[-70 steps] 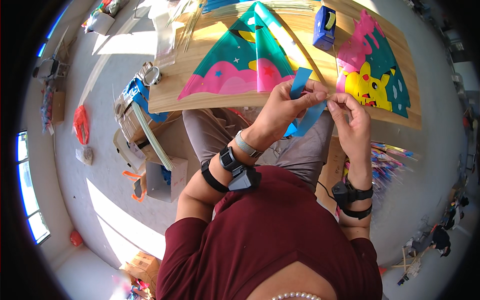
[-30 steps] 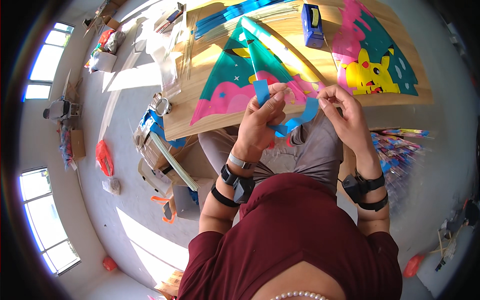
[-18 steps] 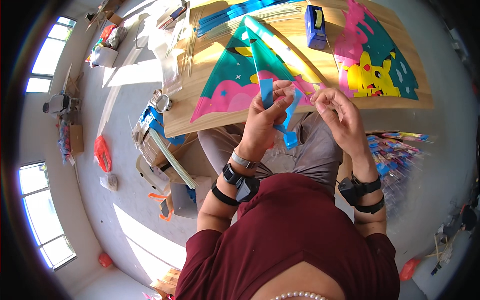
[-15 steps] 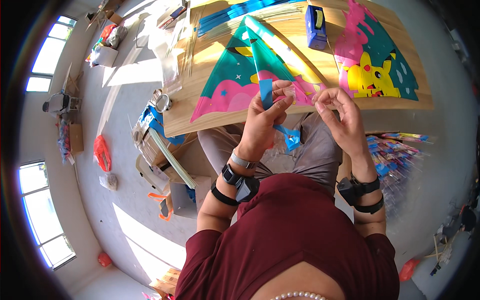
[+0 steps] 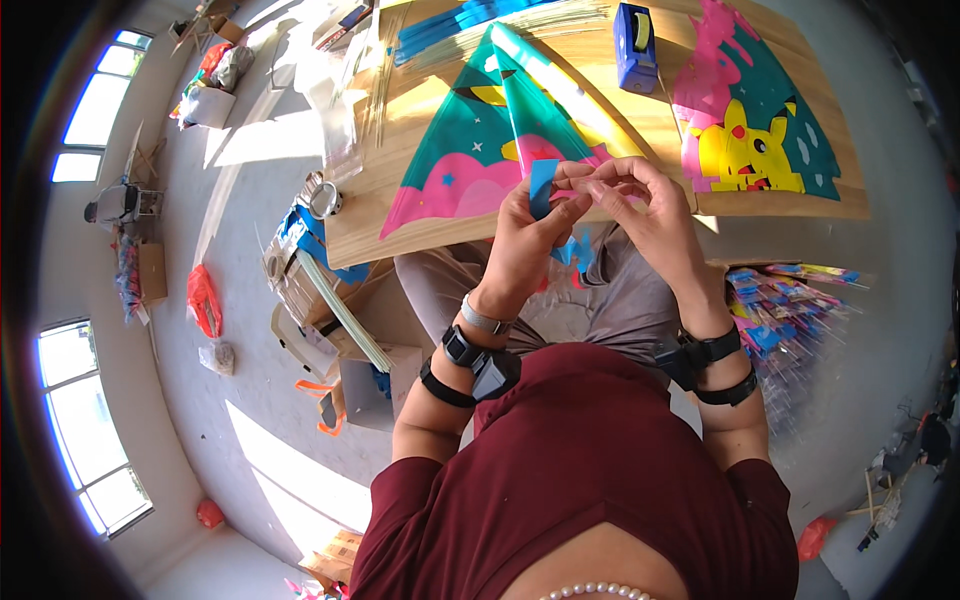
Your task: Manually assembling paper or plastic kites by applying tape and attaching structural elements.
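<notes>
Pinching a blue strip between thumb and fingers, the left hand is closed on it at the near edge of the table; the strip stands up from the fingers and a further blue piece hangs below the hands, but I cannot tell if it is the same strip. The right hand is closed too, its fingertips pressed together just beside the left ones, seemingly on the end of the strip; what exactly it grips is too small to see. The strip looks thin, very light and soft, like paper or plastic film; it bends under its own weight, so it will likely crease or tear if pulled hard; I judge it is best held near the end with the fingertips, both hands close together to keep it flat. Just behind the hands lies a triangular kite in teal, pink and yellow, touching the table edge; a second kite with a yellow figure lies to the right. Between them, farther back, stands a blue tape dispenser. On the floor to the right lies a bundle of coloured packets; on the left, cardboard boxes.
</notes>
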{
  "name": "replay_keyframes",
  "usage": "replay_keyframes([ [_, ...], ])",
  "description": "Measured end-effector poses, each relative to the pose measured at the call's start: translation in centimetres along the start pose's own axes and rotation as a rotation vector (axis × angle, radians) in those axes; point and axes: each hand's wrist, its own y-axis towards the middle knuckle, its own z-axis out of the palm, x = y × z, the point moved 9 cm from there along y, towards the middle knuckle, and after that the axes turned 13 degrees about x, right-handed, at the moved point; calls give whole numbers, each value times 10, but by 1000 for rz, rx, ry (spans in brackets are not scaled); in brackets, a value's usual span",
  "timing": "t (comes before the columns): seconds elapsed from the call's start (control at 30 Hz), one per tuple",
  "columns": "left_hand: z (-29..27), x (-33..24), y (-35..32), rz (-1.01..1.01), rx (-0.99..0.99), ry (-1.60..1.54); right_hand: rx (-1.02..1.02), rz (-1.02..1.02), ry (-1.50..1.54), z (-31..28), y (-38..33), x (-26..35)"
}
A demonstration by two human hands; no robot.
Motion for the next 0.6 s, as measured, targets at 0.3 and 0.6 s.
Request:
replay_keyframes([
  [0.3, -5, 3, 5, -2, -12, 98, -44, -13, -8, -2, 6, -15],
  [0.6, -22, 17, 5, -103, -44, 123, -106, 84, 169, -16, -10, -59],
])
